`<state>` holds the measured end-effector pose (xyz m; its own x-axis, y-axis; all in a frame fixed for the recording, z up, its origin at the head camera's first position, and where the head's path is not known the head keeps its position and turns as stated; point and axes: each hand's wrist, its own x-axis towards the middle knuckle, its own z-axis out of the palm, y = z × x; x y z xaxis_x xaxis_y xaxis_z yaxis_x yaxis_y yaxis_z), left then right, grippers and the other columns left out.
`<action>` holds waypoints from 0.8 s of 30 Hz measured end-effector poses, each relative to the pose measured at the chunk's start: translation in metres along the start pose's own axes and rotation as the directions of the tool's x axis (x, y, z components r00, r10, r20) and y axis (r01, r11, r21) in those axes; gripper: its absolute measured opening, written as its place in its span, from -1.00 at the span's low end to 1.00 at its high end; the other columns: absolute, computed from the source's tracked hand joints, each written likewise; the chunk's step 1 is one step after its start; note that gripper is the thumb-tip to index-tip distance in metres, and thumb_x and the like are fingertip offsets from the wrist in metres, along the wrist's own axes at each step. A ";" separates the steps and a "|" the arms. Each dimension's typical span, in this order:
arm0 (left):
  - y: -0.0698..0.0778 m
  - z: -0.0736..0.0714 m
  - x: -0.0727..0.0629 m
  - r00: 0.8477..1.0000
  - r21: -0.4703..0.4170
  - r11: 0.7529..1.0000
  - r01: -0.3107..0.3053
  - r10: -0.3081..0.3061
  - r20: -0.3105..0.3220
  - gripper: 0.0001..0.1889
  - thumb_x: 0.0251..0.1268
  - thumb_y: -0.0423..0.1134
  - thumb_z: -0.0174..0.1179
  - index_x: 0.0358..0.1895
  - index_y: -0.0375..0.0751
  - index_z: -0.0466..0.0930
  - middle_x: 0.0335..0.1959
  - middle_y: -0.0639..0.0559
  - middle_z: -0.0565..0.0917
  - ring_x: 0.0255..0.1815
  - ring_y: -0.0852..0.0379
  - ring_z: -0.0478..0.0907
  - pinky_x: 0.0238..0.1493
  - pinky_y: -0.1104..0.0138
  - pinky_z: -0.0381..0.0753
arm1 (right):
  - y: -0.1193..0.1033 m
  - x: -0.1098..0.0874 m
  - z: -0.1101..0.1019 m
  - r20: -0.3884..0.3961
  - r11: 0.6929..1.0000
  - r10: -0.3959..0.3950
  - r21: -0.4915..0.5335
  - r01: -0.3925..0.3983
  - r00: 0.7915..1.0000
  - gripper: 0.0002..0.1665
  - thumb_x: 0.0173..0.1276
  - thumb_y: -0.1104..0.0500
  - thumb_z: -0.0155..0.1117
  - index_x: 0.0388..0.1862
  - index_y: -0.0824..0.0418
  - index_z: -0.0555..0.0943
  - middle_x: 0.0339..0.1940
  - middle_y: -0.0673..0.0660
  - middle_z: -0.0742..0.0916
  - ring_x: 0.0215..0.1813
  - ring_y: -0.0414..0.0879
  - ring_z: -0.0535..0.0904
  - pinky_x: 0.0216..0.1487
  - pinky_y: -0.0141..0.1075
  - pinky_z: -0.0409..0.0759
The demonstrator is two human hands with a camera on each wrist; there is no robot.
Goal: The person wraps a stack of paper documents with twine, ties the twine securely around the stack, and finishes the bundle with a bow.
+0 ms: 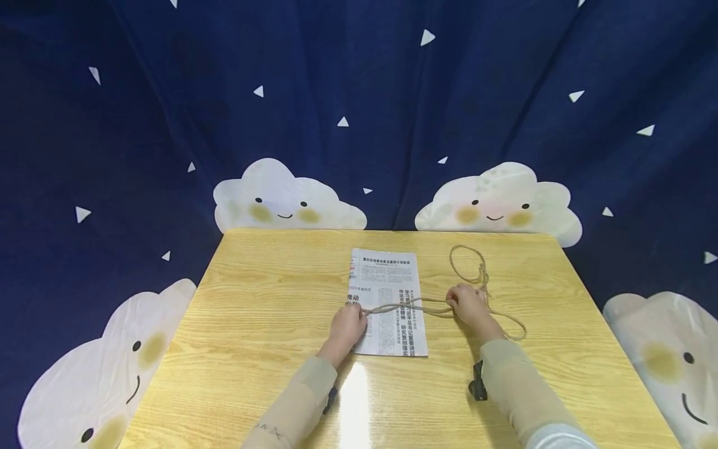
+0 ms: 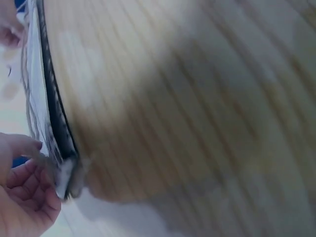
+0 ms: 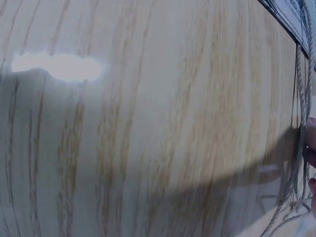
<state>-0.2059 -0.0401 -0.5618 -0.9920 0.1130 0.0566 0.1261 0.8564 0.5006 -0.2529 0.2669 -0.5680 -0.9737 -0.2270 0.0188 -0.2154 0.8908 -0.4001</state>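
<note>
Pinched in left hand and right hand, the twine crossed the newspaper — it needed, I thought, even tension.

I see my left forearm and right forearm stretched forward, left hand and right hand apart, both pinching.

Wooden table before a dark blue curtain
Smiling white clouds show beyond the table's far edge and at both sides; small white triangles dot the curtain.
</note>
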 end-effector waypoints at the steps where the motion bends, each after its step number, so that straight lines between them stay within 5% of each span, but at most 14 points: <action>1: -0.002 -0.002 0.001 1.000 -0.027 1.000 0.016 -0.016 0.005 -0.79 0.08 -0.34 0.13 -0.65 -0.17 0.39 -0.71 0.05 0.42 -0.70 0.17 0.34 -0.71 0.39 0.34 | 0.001 0.000 0.000 -0.003 1.000 0.001 0.001 -0.001 1.000 -0.94 0.24 0.25 0.22 -0.41 0.23 0.56 -0.36 0.08 0.58 -0.12 0.13 0.45 0.01 0.17 0.21; 11: -0.043 -0.027 0.004 1.000 -0.197 0.980 0.018 -0.016 0.014 -0.83 0.09 -0.28 0.12 -0.61 -0.16 0.40 -0.75 0.13 0.39 -0.76 0.26 0.27 -0.76 0.47 0.26 | 0.011 -0.001 -0.001 -0.048 1.000 -0.003 -0.013 0.002 0.999 -0.93 0.17 0.27 0.27 -0.48 0.19 0.57 -0.43 0.06 0.60 -0.17 0.12 0.48 0.11 0.29 0.09; 24: -0.090 -0.061 0.002 0.991 -0.217 0.968 0.128 -0.114 0.075 -0.86 0.14 -0.28 0.12 -0.51 -0.24 0.45 -0.63 0.05 0.42 -0.65 0.19 0.28 -0.60 0.41 0.30 | 0.010 -0.002 -0.009 -0.005 0.999 0.021 0.048 -0.021 1.000 -0.90 0.23 0.25 0.21 -0.46 0.24 0.58 -0.43 0.06 0.64 -0.22 0.08 0.52 0.11 0.27 0.02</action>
<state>-0.2200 -0.1474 -0.5542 -0.9965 0.0523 -0.0658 -0.0064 0.7339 0.6793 -0.2539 0.2797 -0.5640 -0.9784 -0.2060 0.0153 -0.1913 0.8754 -0.4439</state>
